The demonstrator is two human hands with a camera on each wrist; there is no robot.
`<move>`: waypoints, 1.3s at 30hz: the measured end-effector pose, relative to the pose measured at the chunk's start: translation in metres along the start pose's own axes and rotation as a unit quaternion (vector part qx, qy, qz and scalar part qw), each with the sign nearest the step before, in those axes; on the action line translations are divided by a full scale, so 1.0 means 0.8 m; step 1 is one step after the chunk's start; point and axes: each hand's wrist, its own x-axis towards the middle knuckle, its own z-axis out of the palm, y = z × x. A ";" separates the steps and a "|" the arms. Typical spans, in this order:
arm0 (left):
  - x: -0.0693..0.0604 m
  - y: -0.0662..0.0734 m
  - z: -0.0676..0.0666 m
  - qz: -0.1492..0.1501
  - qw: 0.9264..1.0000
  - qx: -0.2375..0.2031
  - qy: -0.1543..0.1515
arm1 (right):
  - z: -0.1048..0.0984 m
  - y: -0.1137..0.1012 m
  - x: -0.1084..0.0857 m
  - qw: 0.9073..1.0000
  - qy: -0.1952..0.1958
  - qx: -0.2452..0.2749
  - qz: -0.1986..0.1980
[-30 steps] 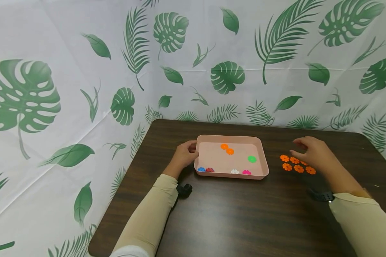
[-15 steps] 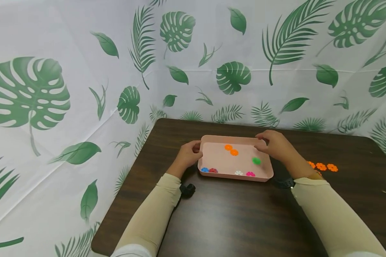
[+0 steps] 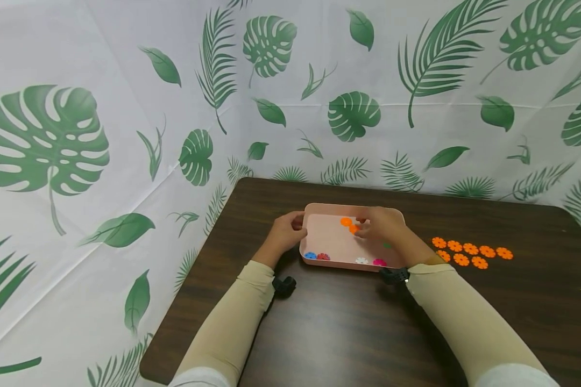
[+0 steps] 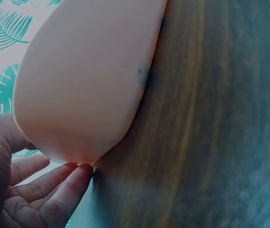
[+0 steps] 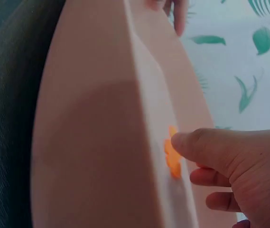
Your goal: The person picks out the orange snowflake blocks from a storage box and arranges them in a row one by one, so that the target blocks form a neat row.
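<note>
A shallow pink tray (image 3: 329,262) sits on the dark wooden table. My left hand (image 3: 284,235) holds its left end, and in the left wrist view several fingertips (image 4: 85,171) touch the end wall. Inside the tray, my right hand (image 3: 384,228) is at two orange flower-shaped discs (image 3: 346,221). In the right wrist view its thumb tip overlaps one orange disc (image 5: 172,159), while the other fingers stand apart from the thumb. Along the tray's near side lie a blue disc (image 3: 310,256), a red one (image 3: 323,257), a white one (image 3: 361,261) and a pink one (image 3: 380,262).
Several orange flower discs (image 3: 470,249) lie in two rows on the table right of the tray. A green disc (image 3: 387,245) in the tray is mostly hidden under my right hand. Leaf-patterned white cloth (image 3: 290,107) hangs behind and to the left of the table.
My right hand has moved left from above the orange discs on the table, over the tray's right edge, to the orange discs inside. The left hand stays at the tray's left end.
</note>
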 end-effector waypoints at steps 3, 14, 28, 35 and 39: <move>0.001 -0.001 0.000 0.001 1.000 0.000 0.000 | 0.009 -0.002 0.003 0.999 0.012 -0.046 -0.016; 0.000 0.002 0.000 -0.006 1.000 0.008 -0.001 | 0.012 -0.010 0.005 0.990 0.036 -0.074 -0.116; 0.000 0.002 -0.001 -0.001 1.000 0.008 -0.004 | 0.012 -0.001 0.003 0.996 0.031 -0.085 0.012; 0.000 0.001 -0.001 0.006 1.000 0.000 0.001 | -0.020 0.012 -0.010 0.999 0.039 -0.013 -0.018; 0.000 0.000 0.000 0.006 1.000 0.001 0.002 | -0.040 0.029 -0.029 0.998 0.061 -0.006 -0.026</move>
